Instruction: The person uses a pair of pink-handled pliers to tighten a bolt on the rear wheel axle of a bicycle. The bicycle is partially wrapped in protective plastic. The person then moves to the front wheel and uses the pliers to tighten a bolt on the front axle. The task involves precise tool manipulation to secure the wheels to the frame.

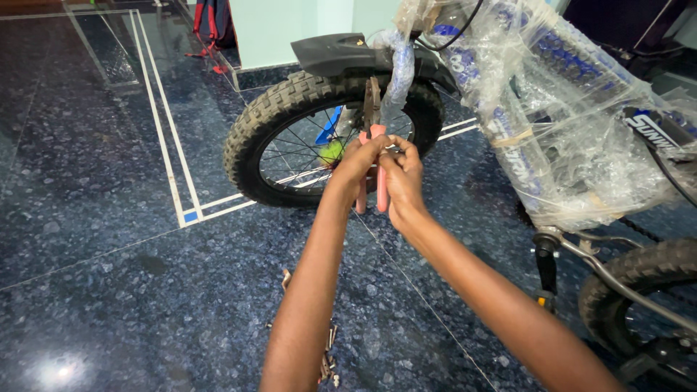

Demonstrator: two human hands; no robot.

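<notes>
A small bicycle wrapped in clear bubble wrap [552,109] stands on the dark floor, its knobby front wheel [290,116] under a black mudguard [341,51]. Pliers with pink handles [376,178] point up at the fork [372,101] near the wheel's hub. My left hand [357,163] and my right hand [401,178] both grip the pliers in front of the spokes. The pliers' jaws are partly hidden by my fingers.
Several loose bolts and small metal parts [328,356] lie on the floor under my left arm. The rear wheel [646,290] and a pedal [546,268] are at the right. White lines [168,145] cross the polished blue floor. A red bag [212,25] leans by the far wall.
</notes>
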